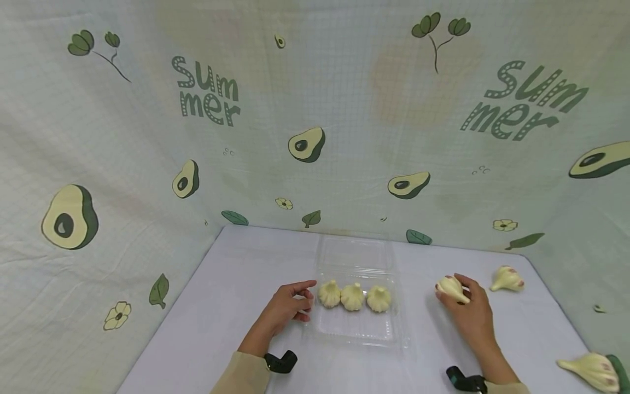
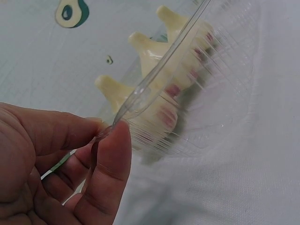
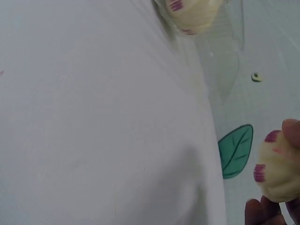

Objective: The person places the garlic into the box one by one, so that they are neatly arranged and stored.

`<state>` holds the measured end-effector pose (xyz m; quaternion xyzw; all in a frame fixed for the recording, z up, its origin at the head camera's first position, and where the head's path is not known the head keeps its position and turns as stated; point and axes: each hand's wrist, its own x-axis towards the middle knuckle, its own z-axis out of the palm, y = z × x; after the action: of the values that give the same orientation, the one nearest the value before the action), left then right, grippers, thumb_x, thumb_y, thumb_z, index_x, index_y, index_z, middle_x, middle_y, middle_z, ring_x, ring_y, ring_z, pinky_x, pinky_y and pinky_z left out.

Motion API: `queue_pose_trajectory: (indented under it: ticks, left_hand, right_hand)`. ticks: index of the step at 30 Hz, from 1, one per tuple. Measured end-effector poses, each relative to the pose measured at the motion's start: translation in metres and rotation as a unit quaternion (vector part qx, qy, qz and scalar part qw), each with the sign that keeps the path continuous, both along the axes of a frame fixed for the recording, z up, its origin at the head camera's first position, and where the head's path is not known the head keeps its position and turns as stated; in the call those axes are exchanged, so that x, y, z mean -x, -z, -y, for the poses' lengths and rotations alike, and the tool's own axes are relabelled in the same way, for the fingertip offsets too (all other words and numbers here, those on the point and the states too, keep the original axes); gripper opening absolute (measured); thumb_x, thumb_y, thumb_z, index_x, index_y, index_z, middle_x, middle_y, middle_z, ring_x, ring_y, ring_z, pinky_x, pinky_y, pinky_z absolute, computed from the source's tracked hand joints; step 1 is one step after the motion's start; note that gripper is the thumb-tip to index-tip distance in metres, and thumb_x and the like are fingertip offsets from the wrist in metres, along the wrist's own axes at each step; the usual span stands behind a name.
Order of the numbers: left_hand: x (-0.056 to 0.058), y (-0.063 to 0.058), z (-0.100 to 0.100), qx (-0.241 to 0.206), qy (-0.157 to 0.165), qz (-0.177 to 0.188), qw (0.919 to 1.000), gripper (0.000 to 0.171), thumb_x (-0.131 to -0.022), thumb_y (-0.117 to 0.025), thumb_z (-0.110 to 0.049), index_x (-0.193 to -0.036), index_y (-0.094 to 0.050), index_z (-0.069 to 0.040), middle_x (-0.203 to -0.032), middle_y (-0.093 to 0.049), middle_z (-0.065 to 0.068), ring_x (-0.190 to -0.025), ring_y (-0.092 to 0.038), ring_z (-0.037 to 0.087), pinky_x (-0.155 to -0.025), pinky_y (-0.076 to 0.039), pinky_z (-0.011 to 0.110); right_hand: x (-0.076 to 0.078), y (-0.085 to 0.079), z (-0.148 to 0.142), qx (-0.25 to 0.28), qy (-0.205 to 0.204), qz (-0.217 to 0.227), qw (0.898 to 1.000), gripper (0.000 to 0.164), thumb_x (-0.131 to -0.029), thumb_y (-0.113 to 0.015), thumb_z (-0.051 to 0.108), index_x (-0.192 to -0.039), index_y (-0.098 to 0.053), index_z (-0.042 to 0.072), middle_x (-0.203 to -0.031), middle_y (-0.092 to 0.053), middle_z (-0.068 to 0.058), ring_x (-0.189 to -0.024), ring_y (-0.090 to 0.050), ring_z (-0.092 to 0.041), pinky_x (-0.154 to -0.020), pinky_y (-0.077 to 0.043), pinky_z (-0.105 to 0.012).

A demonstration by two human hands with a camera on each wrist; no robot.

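A clear plastic clamshell box [image 1: 354, 331] lies with its lid folded back, holding a row of three garlic bulbs [image 1: 352, 297]. At its left wall my left hand [image 1: 289, 307] pinches the rim between thumb and finger, as the left wrist view shows at the clear rim [image 2: 140, 93]. My right hand [image 1: 470, 312] grips another garlic bulb [image 1: 451, 289] to the right of the box, held above the table. In the right wrist view this garlic bulb [image 3: 280, 168] shows purple marks between thumb and fingers.
One loose garlic bulb [image 1: 508, 279] lies at the table's back right. Another garlic bulb [image 1: 590, 372] is at the lower right edge, beside something green. A printed cloth [image 1: 344, 109] hangs behind and along the sides of the white table [image 1: 236, 262].
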<state>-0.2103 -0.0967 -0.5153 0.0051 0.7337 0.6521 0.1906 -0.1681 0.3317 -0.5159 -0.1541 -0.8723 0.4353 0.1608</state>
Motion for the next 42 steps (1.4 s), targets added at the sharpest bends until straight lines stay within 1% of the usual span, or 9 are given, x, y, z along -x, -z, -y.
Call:
queue_pose_trajectory:
  ticks: [6, 8, 11, 16, 22, 30, 34, 37, 42]
  left_hand:
    - [0.001, -0.001, 0.001, -0.006, 0.002, -0.003, 1.0, 0.057, -0.094, -0.068, 0.004, -0.149, -0.06, -0.007, -0.107, -0.06, 0.009, -0.079, -0.062, 0.016, -0.062, -0.062, 0.028]
    - [0.0, -0.001, 0.001, -0.006, 0.003, -0.003, 1.0, 0.057, -0.094, -0.067, 0.004, -0.149, -0.06, -0.006, -0.107, -0.06, 0.009, -0.079, -0.061, 0.017, -0.062, -0.062, 0.028]
    - [0.0, -0.001, 0.001, -0.006, 0.002, -0.002, 1.0, 0.056, -0.094, -0.068, 0.004, -0.149, -0.06, -0.007, -0.107, -0.06, 0.008, -0.079, -0.062, 0.017, -0.062, -0.062, 0.028]
    - [-0.001, -0.003, 0.001, -0.005, 0.0, -0.003, 1.0, 0.055, -0.095, -0.068, 0.004, -0.149, -0.061, -0.007, -0.105, -0.06, 0.008, -0.079, -0.062, 0.017, -0.062, -0.063, 0.028]
    - [-0.001, -0.003, 0.0, 0.002, -0.002, -0.001, 1.0, 0.055, -0.096, -0.069, 0.003, -0.149, -0.061, -0.008, -0.105, -0.061, 0.008, -0.078, -0.062, 0.017, -0.062, -0.063, 0.029]
    - [-0.001, -0.003, 0.001, 0.0, -0.001, -0.002, 1.0, 0.055, -0.095, -0.069, 0.003, -0.149, -0.061, -0.008, -0.105, -0.061, 0.009, -0.078, -0.062, 0.017, -0.062, -0.063, 0.029]
    - [-0.001, -0.003, 0.001, 0.002, -0.001, -0.004, 1.0, 0.055, -0.096, -0.068, 0.002, -0.149, -0.061, -0.009, -0.106, -0.061, 0.009, -0.078, -0.062, 0.017, -0.062, -0.063, 0.029]
    - [-0.001, -0.003, 0.0, 0.005, -0.002, -0.003, 1.0, 0.055, -0.096, -0.069, 0.002, -0.149, -0.061, -0.009, -0.106, -0.061, 0.008, -0.078, -0.062, 0.017, -0.061, -0.062, 0.029]
    - [-0.002, -0.002, -0.001, 0.005, -0.003, -0.001, 1.0, 0.055, -0.095, -0.069, 0.003, -0.149, -0.061, -0.009, -0.105, -0.061, 0.008, -0.078, -0.062, 0.017, -0.061, -0.062, 0.029]
  right_hand:
    - [0.001, -0.007, 0.008, -0.013, -0.015, -0.014, 1.0, 0.073, -0.09, -0.085, 0.024, -0.15, -0.049, 0.002, -0.142, -0.054, -0.026, -0.125, -0.057, -0.042, -0.069, -0.034, -0.002]
    - [0.0, -0.01, 0.012, -0.012, -0.017, -0.016, 1.0, 0.073, -0.089, -0.086, 0.024, -0.148, -0.049, 0.003, -0.144, -0.056, -0.025, -0.124, -0.061, -0.037, -0.07, -0.037, 0.0]
    - [-0.001, -0.014, 0.018, -0.006, -0.02, -0.024, 1.0, 0.067, -0.089, -0.087, 0.022, -0.144, -0.053, 0.005, -0.143, -0.059, -0.022, -0.108, -0.064, -0.006, -0.068, -0.044, -0.001]
    - [-0.004, -0.022, 0.025, 0.003, -0.036, -0.046, 0.998, 0.058, -0.094, -0.082, 0.021, -0.147, -0.06, 0.008, -0.147, -0.058, -0.023, -0.093, -0.043, 0.026, -0.071, -0.045, 0.0]
    - [-0.009, -0.035, 0.033, 0.013, -0.062, -0.05, 0.997, 0.053, -0.102, -0.072, 0.024, -0.151, -0.058, 0.009, -0.152, -0.055, -0.022, -0.105, -0.04, 0.025, -0.076, -0.044, 0.001]
    - [-0.012, -0.056, 0.052, 0.019, -0.038, -0.063, 0.997, 0.044, -0.092, -0.083, 0.014, -0.134, -0.071, 0.01, -0.142, -0.067, -0.015, -0.098, -0.048, 0.026, -0.074, -0.05, -0.003]
    - [-0.014, -0.06, 0.059, -0.016, -0.059, -0.064, 0.996, 0.041, -0.094, -0.081, 0.015, -0.134, -0.072, 0.008, -0.143, -0.066, -0.018, -0.1, -0.045, 0.027, -0.073, -0.046, 0.0]
    - [-0.015, -0.061, 0.065, -0.04, -0.078, -0.055, 0.995, 0.039, -0.098, -0.078, 0.02, -0.135, -0.072, 0.01, -0.144, -0.065, -0.016, -0.109, -0.055, 0.013, -0.075, -0.046, -0.001]
    - [-0.016, -0.061, 0.079, -0.016, -0.1, -0.061, 0.993, 0.035, -0.097, -0.079, 0.018, -0.129, -0.073, 0.008, -0.142, -0.067, -0.015, -0.107, -0.052, 0.018, -0.077, -0.051, -0.005]
